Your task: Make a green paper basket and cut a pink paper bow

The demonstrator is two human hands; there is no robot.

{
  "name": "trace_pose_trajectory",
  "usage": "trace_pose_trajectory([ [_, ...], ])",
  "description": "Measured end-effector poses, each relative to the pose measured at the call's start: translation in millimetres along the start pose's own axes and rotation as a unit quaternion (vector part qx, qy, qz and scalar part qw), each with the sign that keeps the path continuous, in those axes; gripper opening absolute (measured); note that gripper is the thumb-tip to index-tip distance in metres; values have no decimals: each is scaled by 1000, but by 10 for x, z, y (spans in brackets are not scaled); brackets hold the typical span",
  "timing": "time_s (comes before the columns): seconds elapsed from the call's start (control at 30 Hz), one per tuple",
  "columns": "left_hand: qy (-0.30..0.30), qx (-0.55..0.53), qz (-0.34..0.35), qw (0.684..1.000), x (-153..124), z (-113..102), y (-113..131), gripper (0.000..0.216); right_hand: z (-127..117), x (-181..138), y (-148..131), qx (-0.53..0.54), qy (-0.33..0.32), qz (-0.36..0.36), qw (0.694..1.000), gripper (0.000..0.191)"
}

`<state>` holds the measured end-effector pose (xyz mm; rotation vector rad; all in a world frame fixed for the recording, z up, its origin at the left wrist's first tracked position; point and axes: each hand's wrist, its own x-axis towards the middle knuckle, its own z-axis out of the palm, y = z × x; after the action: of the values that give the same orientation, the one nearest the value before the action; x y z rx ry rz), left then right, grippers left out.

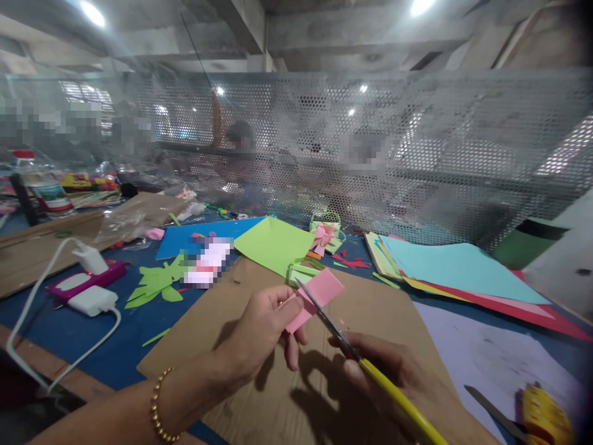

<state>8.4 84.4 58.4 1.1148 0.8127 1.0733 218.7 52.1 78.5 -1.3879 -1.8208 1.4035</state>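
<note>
My left hand pinches a small pink piece of paper between thumb and fingers, above the brown cardboard. In my right hand are scissors with a yellow handle. Their metal blades lie across the pink paper, close to my left thumb; whether the blades are parted is hard to make out. Just beyond the paper are a light green folded paper piece and a large light green sheet. A small green paper box with a pink paper flower stands farther back.
Green paper leaves lie on the blue table at left, near a purple power strip with white chargers and cables. Coloured sheets are stacked at right. A yellow tool lies front right. A perforated metal panel closes off the back.
</note>
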Motion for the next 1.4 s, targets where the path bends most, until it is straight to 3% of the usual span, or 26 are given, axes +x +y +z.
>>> trace_pose_trajectory([
  [0.17,-8,0,-3,1000,0,-9,-16,31,9,-2,5,-12,17,-43,999,48],
  [0.37,-1,8,-17,1000,11,-13,-45,31,121,-13,59,16,37,-27,999,56],
  [0.63,-13,22,-33,999,-11,16,-13,31,152,-77,-100,4,49,6,999,58],
  [0.87,-21,7,-49,999,-17,21,-38,30,165,-34,-60,25,56,-38,997,50],
  [1.1,-14,-7,-83,996,34,-15,-118,25,95,-6,-14,31,-9,60,998,51],
  [1.4,-22,48,-120,991,46,-17,-248,21,165,19,16,6,-16,119,993,56],
])
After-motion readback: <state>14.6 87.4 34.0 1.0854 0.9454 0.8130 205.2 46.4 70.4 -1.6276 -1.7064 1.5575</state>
